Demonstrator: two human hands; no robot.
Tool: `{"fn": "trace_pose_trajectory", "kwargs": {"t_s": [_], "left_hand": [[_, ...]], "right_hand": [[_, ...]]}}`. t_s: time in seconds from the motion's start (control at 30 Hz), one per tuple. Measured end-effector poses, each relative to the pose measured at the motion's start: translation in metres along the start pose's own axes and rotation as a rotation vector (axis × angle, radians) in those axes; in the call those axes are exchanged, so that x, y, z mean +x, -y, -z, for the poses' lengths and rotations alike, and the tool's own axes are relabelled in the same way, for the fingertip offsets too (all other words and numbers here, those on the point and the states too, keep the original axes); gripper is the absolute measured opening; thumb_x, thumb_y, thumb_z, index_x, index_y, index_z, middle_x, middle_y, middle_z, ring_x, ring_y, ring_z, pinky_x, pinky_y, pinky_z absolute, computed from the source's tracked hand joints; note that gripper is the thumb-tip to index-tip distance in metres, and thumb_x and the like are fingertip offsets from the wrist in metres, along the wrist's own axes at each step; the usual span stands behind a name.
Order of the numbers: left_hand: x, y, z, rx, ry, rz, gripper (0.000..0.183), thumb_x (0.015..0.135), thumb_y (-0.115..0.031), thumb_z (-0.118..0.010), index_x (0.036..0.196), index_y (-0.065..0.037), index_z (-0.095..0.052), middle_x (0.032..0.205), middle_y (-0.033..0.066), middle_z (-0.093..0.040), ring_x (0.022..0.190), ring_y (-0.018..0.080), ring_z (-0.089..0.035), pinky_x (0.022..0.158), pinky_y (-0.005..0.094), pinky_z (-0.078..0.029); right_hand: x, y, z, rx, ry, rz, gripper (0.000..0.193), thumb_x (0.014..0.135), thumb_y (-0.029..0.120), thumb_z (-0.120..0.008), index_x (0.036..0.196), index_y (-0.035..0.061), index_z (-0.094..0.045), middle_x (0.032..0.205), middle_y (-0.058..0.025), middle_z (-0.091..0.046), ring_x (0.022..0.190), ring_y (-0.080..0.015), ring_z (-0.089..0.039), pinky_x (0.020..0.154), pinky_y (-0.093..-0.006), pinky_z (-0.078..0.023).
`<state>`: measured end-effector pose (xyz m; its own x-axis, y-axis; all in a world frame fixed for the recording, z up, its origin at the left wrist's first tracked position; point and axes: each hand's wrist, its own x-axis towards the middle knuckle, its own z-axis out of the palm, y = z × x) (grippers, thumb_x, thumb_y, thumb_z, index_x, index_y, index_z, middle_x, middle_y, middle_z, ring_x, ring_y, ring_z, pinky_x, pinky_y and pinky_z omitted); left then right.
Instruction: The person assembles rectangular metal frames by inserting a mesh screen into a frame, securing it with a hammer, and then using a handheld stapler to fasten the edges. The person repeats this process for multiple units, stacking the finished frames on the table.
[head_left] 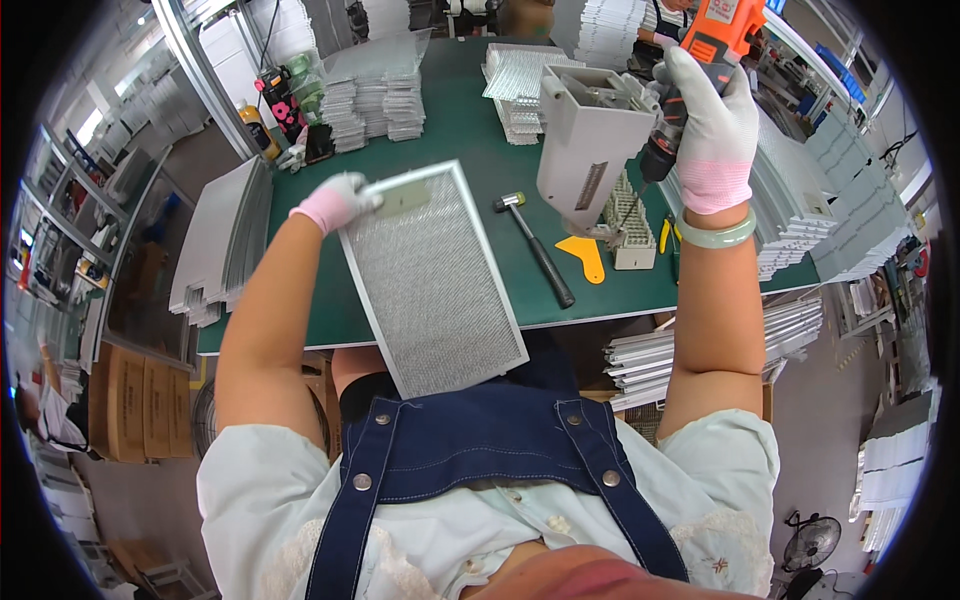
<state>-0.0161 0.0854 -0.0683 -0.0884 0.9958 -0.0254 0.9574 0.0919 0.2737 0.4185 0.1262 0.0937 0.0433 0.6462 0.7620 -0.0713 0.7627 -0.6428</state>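
A rectangular metal mesh filter panel (430, 280) with a pale frame lies on the green table (460, 130), its near end hanging over the table's front edge toward my lap. My left hand (336, 201), in a white and pink glove, grips the panel's far left corner. My right hand (708, 130), gloved the same way, holds an orange and black power screwdriver (700, 60) raised above the table. The tool's tip points down beside a grey box-shaped fixture (585, 140).
A black-handled hammer (537, 250), a yellow scraper (585, 255) and a white block of small parts (632, 225) lie right of the panel. Stacks of mesh panels (375, 95) stand at the back, more stacks (800, 215) on the right, frame pieces (225, 240) on the left.
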Motion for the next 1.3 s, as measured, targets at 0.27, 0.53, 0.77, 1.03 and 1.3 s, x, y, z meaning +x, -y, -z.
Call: {"fn": "trace_pose_trajectory", "kwargs": {"t_s": [0.27,0.53,0.77,1.03,1.3], "left_hand": [[-0.134,-0.19,0.061,0.028,-0.347,-0.571,0.019,0.083,-0.02,-0.07,0.093,-0.004,-0.063,0.083,0.0134,-0.062,0.08,0.0351,-0.062,0.07,0.0399,-0.051],[-0.179,-0.217,-0.012,-0.002,-0.199,-0.566,0.017,0.08,-0.017,-0.072,0.088,-0.008,-0.061,0.075,0.01,-0.06,0.065,0.031,-0.061,0.059,0.0409,-0.049],[-0.159,-0.214,-0.022,-0.044,-0.191,-0.615,0.017,0.078,-0.014,-0.073,0.087,-0.008,-0.06,0.073,0.0104,-0.06,0.065,0.0314,-0.061,0.057,0.0414,-0.049],[-0.148,-0.207,-0.021,-0.144,-0.142,-0.65,0.019,0.077,-0.012,-0.073,0.09,-0.006,-0.059,0.075,0.0104,-0.059,0.068,0.0327,-0.061,0.06,0.0412,-0.048],[-0.145,-0.203,-0.019,-0.158,-0.147,-0.698,0.021,0.078,-0.011,-0.071,0.093,-0.006,-0.057,0.079,0.0112,-0.059,0.072,0.0338,-0.06,0.063,0.0426,-0.048]], "right_hand": [[0.01,-0.014,0.051,-0.23,-0.173,-0.027,0.025,0.086,0.023,-0.076,0.098,0.0055,-0.063,0.074,0.0031,-0.061,0.055,-0.0038,-0.051,0.049,-0.0214,-0.04],[-0.039,-0.017,-0.008,0.051,0.022,-0.071,0.014,0.09,0.012,-0.067,0.102,0.0042,-0.063,0.083,0.0011,-0.063,0.071,-0.0061,-0.056,0.066,-0.0221,-0.045],[-0.046,-0.03,-0.017,0.183,0.02,-0.168,0.014,0.089,0.019,-0.068,0.096,0.0077,-0.063,0.079,0.0,-0.063,0.07,-0.0081,-0.057,0.066,-0.0224,-0.044],[-0.058,-0.018,-0.03,0.23,0.035,-0.087,0.013,0.09,0.021,-0.066,0.095,0.0088,-0.063,0.078,0.0005,-0.063,0.068,-0.0069,-0.056,0.065,-0.0213,-0.043],[-0.06,-0.007,-0.027,0.226,0.04,-0.126,0.013,0.09,0.021,-0.065,0.093,0.0081,-0.063,0.076,0.0017,-0.062,0.067,-0.0065,-0.055,0.065,-0.0201,-0.042]]}}
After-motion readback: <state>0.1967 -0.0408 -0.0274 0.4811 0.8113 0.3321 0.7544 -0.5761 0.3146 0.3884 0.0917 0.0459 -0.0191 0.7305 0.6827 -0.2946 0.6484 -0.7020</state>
